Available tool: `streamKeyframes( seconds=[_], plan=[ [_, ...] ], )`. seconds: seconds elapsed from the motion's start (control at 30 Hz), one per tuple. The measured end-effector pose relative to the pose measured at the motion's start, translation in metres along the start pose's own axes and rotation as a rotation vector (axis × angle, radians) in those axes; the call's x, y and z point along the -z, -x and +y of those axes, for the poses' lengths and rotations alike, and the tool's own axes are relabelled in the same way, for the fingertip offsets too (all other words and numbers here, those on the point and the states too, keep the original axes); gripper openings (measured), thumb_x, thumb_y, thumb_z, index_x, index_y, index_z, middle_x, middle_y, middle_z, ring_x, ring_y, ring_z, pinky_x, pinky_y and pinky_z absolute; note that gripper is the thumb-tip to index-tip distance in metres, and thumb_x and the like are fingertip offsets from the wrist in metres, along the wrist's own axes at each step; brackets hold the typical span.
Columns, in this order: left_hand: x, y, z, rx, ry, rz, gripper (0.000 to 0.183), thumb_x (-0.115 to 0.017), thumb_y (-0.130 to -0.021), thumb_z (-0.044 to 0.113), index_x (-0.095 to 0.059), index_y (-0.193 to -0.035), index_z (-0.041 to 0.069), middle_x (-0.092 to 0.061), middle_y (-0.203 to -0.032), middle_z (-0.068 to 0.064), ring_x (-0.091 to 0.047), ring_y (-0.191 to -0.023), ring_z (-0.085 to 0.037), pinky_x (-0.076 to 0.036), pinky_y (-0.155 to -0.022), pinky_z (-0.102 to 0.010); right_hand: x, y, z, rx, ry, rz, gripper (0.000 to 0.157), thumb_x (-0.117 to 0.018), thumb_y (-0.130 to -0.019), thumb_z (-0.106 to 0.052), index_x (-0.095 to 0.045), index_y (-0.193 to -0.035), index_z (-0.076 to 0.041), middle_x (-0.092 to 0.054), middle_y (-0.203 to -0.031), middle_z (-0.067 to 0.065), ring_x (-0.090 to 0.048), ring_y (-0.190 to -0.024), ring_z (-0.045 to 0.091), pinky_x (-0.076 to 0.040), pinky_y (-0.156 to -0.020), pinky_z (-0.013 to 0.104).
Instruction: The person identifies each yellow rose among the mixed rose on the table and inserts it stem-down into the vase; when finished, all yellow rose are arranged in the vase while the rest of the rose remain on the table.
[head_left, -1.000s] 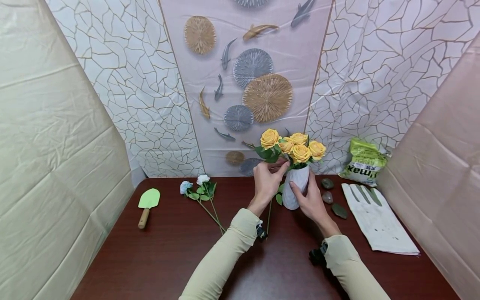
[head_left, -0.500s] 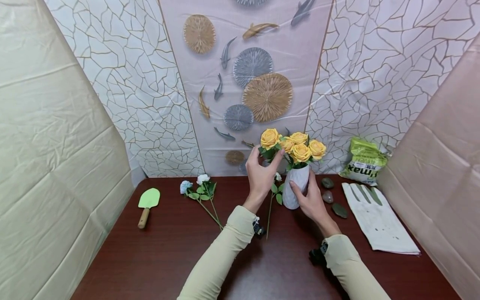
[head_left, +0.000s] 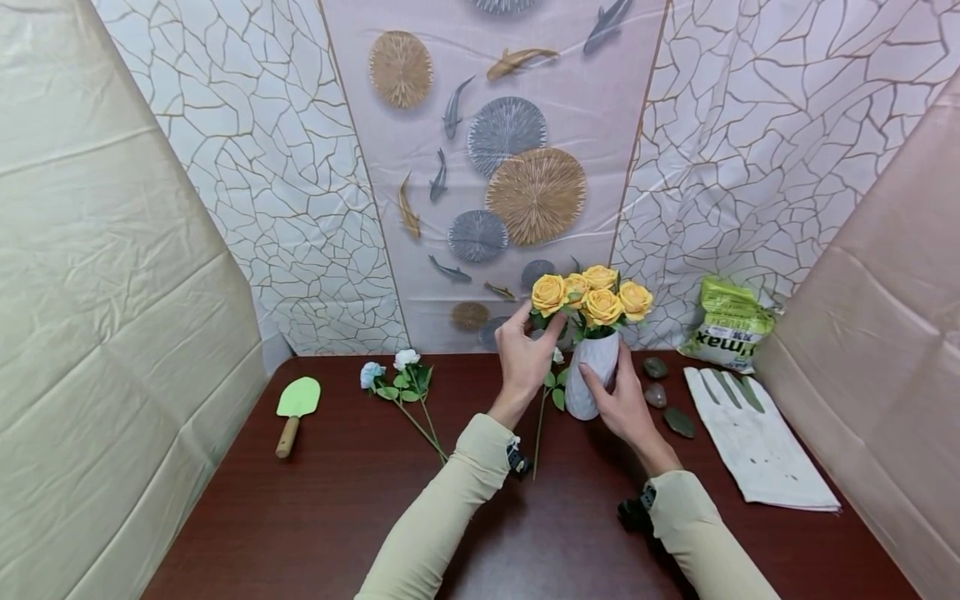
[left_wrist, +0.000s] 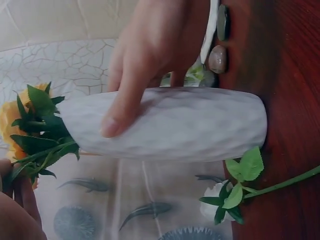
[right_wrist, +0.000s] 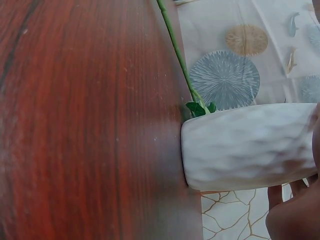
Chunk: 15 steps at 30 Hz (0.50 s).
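Observation:
A white textured vase [head_left: 588, 379] stands upright on the table and holds several yellow roses [head_left: 602, 307]. My right hand [head_left: 627, 407] grips its side, thumb in front, as the left wrist view also shows. Just below the bloom of the leftmost yellow rose [head_left: 549, 294], my left hand [head_left: 522, 358] pinches the stem among its leaves. That stem [left_wrist: 45, 152] slants into the vase mouth in the left wrist view; its lower end is hidden inside. Beside the vase base lies a white flower [left_wrist: 215, 202] with green leaves, mostly covered by my left hand in the head view.
A blue flower [head_left: 371, 374] and a white flower [head_left: 406, 358] lie left of centre, with a green trowel [head_left: 297, 408] farther left. Right of the vase are dark stones [head_left: 678, 422], a white glove [head_left: 757, 442] and a green bag [head_left: 727, 327] against the back.
My left hand has shifted from the vase mouth up to the leftmost rose. That rose has since come down and slightly right, closer to the others. My right hand stays on the vase.

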<state>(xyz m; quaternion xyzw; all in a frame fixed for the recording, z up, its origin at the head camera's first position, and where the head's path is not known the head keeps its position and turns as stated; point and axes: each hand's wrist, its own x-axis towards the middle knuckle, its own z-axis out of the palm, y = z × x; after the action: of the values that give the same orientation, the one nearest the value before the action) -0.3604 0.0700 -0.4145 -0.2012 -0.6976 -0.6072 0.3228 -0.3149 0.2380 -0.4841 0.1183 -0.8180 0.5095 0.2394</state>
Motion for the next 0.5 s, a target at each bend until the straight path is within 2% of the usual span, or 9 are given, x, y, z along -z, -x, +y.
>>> streamKeyframes(
  seconds=[0.1,0.2,0.3,0.43,0.5],
  plan=[
    [-0.003,0.003,-0.006,0.005,-0.015,-0.037,0.028,-0.075,-0.092,0.033,-0.072,-0.119,0.030,-0.078,-0.105,0.005,-0.071,-0.082,-0.002,-0.061,-0.076,-0.032,-0.003,-0.001,0.015,-0.009,0.003,0.008,0.078,-0.064,-0.099,-0.028,-0.016,-0.160,-0.021,-0.046,-0.147,0.013,-0.053,-0.126,0.026,-0.045,-0.098,0.045],
    [-0.007,0.006,-0.011,0.008,-0.028,-0.074,0.025,-0.073,-0.093,0.034,-0.073,-0.118,0.027,-0.078,-0.098,0.002,-0.071,-0.078,-0.002,-0.062,-0.077,-0.034,-0.007,-0.003,0.030,-0.018,0.015,0.016,0.078,-0.065,-0.099,-0.032,-0.016,-0.159,-0.031,-0.046,-0.148,0.008,-0.053,-0.127,0.022,-0.045,-0.099,0.044],
    [-0.009,0.006,-0.015,0.005,-0.035,-0.087,0.023,-0.072,-0.094,0.034,-0.073,-0.116,0.026,-0.078,-0.095,0.001,-0.071,-0.076,-0.002,-0.062,-0.077,-0.029,-0.008,-0.004,0.036,-0.022,0.012,0.011,0.079,-0.065,-0.098,-0.032,-0.015,-0.159,-0.035,-0.045,-0.150,0.006,-0.052,-0.128,0.021,-0.045,-0.100,0.044],
    [-0.013,0.003,-0.018,-0.010,-0.037,-0.096,0.030,-0.072,-0.094,0.034,-0.070,-0.124,0.029,-0.077,-0.109,0.002,-0.072,-0.091,-0.002,-0.059,-0.081,-0.020,-0.008,-0.005,0.035,-0.012,0.002,0.018,0.080,-0.066,-0.098,-0.032,-0.015,-0.159,-0.033,-0.043,-0.152,0.005,-0.050,-0.130,0.022,-0.043,-0.102,0.046],
    [-0.015,0.000,-0.018,-0.022,-0.042,-0.106,0.033,-0.073,-0.094,0.034,-0.069,-0.127,0.030,-0.076,-0.113,0.003,-0.072,-0.095,-0.002,-0.058,-0.083,-0.018,-0.006,-0.004,0.027,-0.011,0.000,0.025,0.080,-0.067,-0.098,-0.029,-0.017,-0.160,-0.029,-0.044,-0.151,0.007,-0.050,-0.130,0.023,-0.043,-0.102,0.041]
  ],
)
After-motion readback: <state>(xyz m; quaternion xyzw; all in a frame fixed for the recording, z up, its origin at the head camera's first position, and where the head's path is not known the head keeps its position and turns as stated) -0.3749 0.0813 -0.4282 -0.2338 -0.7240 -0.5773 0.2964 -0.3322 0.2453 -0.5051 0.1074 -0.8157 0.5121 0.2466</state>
